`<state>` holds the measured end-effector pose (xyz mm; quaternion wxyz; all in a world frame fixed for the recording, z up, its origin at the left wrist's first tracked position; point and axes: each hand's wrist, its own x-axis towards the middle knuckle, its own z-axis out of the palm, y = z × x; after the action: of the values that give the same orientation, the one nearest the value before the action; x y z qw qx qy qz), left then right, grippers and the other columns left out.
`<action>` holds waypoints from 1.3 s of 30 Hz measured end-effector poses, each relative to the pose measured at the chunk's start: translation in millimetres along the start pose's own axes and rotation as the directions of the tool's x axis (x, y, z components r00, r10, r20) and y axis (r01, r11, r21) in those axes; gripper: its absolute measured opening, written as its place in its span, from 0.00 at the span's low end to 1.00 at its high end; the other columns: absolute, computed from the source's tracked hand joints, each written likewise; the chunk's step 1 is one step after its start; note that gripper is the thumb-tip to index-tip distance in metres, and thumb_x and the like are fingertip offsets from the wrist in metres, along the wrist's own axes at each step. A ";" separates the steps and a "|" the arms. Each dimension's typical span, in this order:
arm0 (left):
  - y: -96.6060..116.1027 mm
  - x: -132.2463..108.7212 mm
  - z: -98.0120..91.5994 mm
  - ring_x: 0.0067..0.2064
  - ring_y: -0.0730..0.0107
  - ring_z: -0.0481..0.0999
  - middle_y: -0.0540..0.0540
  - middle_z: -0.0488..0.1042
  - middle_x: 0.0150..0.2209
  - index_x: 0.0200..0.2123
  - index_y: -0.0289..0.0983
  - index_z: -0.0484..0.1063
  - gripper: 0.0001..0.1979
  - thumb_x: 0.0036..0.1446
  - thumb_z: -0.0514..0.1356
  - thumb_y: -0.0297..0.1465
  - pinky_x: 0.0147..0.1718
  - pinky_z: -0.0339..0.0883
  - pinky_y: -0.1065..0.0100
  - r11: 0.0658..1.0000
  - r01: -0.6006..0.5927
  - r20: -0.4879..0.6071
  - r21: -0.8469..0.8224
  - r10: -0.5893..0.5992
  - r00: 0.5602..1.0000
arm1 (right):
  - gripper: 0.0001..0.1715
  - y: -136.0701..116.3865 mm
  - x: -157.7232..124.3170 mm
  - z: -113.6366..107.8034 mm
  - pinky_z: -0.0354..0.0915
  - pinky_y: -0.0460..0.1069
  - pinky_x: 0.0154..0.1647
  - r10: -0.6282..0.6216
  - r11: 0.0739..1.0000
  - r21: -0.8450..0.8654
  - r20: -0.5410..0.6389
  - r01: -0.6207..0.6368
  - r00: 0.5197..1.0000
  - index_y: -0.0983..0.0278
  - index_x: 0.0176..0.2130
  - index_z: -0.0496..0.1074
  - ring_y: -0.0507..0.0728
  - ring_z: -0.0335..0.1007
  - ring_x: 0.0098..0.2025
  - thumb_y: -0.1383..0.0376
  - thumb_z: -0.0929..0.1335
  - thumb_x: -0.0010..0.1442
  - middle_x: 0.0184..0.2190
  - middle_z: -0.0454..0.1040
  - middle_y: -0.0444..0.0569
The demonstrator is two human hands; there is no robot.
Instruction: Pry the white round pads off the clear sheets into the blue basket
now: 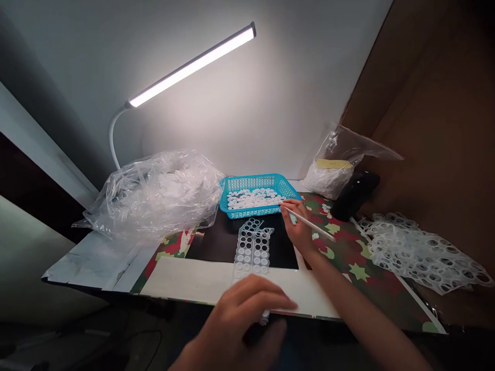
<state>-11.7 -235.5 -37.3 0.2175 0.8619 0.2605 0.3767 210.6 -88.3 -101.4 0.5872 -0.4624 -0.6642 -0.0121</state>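
My right hand [297,229] pinches a thin white stick [311,224] whose tip reaches the front rim of a turquoise plastic mesh basket [255,180]. The basket holds a layer of small round white pieces [253,198]. My left hand [247,314] is blurred at the near table edge, over the end of a clear plastic strip with rows of round cells [253,252]. That strip lies on a black mat and a white board [185,281]. Several cells hold white pieces. My left hand hides the strip's near end.
A crumpled clear plastic bag [154,196] lies left of the basket, and a bag of white pieces [328,175] stands behind it to the right. Nearby are a black object [353,195], a heap of perforated plastic sheets [421,252], and a lit desk lamp [193,64] overhead.
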 end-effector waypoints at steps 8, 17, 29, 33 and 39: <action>-62.3 -24.9 27.6 0.66 0.58 0.45 0.41 0.45 0.66 0.65 0.38 0.42 0.29 0.64 0.45 0.41 0.61 0.53 0.52 0.870 0.093 0.343 0.483 -0.286 0.895 | 0.08 -29.4 -16.5 16.3 0.68 0.48 0.36 -0.145 0.969 0.243 0.451 0.035 0.881 0.61 0.38 0.73 0.53 0.71 0.35 0.65 0.64 0.63 0.32 0.75 0.46; -72.8 -17.7 43.1 0.67 0.54 0.41 0.40 0.41 0.66 0.65 0.36 0.40 0.32 0.63 0.42 0.46 0.62 0.47 0.52 0.831 0.065 0.328 0.553 -0.289 0.899 | 0.10 -22.4 -17.3 21.1 0.68 0.52 0.47 -0.157 0.959 0.283 0.555 -0.008 0.817 0.60 0.41 0.73 0.57 0.70 0.47 0.64 0.63 0.64 0.43 0.74 0.50; -78.6 24.1 64.8 0.65 0.41 0.40 0.31 0.44 0.65 0.63 0.28 0.49 0.41 0.59 0.36 0.54 0.59 0.45 0.41 0.774 0.182 0.278 0.606 -0.421 0.864 | 0.12 -22.2 -8.0 15.2 0.69 0.53 0.42 -0.030 0.960 0.260 0.454 -0.101 0.890 0.60 0.40 0.75 0.58 0.73 0.40 0.60 0.63 0.63 0.37 0.77 0.50; -60.0 35.1 60.2 0.62 0.34 0.49 0.21 0.51 0.61 0.61 0.23 0.53 0.43 0.57 0.42 0.55 0.55 0.52 0.39 0.687 0.162 0.255 0.708 -0.463 0.849 | 0.12 -27.1 -13.6 15.7 0.70 0.49 0.36 -0.056 0.947 0.293 0.556 -0.132 0.830 0.62 0.37 0.76 0.56 0.75 0.35 0.59 0.65 0.61 0.34 0.79 0.49; -56.3 22.5 78.0 0.54 0.19 0.60 0.11 0.56 0.54 0.59 0.18 0.55 0.59 0.35 0.60 0.60 0.39 0.67 0.38 0.589 0.013 0.352 0.808 -0.500 0.791 | 0.10 -24.0 -20.5 20.6 0.67 0.45 0.27 -0.061 0.948 0.275 0.650 -0.160 0.757 0.65 0.32 0.74 0.52 0.71 0.27 0.61 0.67 0.60 0.26 0.76 0.46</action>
<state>44.7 -192.3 -105.8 -0.0531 0.8886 0.4498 -0.0722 177.2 -102.8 -111.4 0.3856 -0.3559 -0.8071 0.2706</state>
